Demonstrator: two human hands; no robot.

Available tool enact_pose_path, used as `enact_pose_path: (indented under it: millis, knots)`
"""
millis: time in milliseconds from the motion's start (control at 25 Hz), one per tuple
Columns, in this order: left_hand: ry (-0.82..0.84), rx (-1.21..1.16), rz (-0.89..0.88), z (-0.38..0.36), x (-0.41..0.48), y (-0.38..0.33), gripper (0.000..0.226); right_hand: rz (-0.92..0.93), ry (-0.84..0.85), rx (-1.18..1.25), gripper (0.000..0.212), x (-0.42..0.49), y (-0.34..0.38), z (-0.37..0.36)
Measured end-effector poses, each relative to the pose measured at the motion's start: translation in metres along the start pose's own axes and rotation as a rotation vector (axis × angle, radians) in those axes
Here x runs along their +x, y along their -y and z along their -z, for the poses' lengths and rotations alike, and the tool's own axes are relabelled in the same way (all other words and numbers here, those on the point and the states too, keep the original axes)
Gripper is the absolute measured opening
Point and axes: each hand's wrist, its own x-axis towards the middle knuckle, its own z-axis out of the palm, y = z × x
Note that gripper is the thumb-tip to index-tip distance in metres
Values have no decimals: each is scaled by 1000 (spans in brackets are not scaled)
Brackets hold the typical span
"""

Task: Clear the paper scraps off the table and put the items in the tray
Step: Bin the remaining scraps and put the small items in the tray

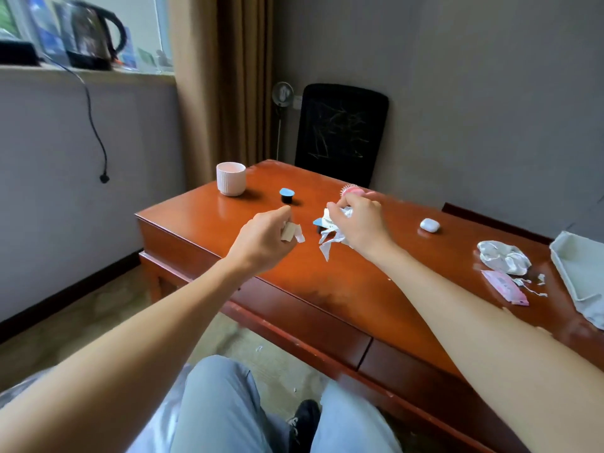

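Two loads in play above the table (327,282): pinching one paper scrap (293,233) in the left hand (263,238), clutching a wad of scraps (330,238) in the right hand (361,222). Best to squeeze tight, stay low, then gather the crumpled paper (503,258) and loose bits (531,286) too. Over to the tray (585,256), far right: nothing visible inside. White cup (230,178): contents unclear.

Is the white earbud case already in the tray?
No, the earbud case lies on the wooden table, well apart from the tray at the right edge.
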Motion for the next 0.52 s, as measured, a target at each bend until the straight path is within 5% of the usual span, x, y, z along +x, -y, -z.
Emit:
enact_pose_path:
  millis: [520]
  knots:
    - [-191,254,305,110,-104,137,34,229,264,210,25,14,154,-176]
